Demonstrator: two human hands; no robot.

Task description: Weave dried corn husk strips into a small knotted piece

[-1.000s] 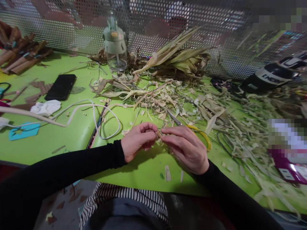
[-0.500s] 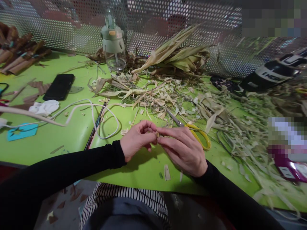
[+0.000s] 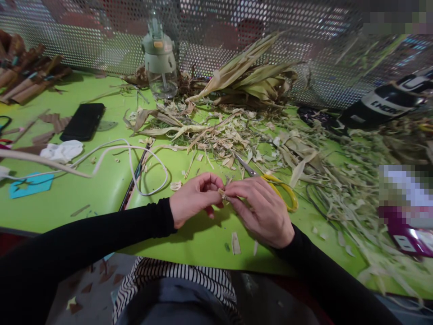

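at the far left of the green desk (image 3: pixel 84 189), brown rolled bundles (image 3: pixel 20 74) lie behind a dark phone (image 3: pixel 83 122), which shows no writing, and a blue card (image 3: pixel 40 186) with a star shape in it. a white cable (image 3: pixel 165 177) loops just left of the person's hands and might catch on the left sleeve if that arm swung back. beyond it stands a pale-lidded bottle (image 3: pixel 160 58), its small mark too tiny to read. the left hand (image 3: pixel 194 198) has its grip pressed together, thumb and fingers pinching a small dry piece (image 3: pixel 222 193), held between both hands above the desk near its front edge. the right hand (image 3: pixel 262 210) pinches the same piece from the other side; being thin and brittle-looking, it could split under uneven pressure, or slip and be lost among the similar scraps (image 3: pixel 216 140). the scissors (image 3: pixel 252 171) lie just beyond the right knuckles, where a careless sweep could knock them. farther right, a black bottle (image 3: pixel 379 108) carries blurred pale lettering, perhaps beginning "ener"; the magenta packet (image 3: pixel 394 230) is unreadable.
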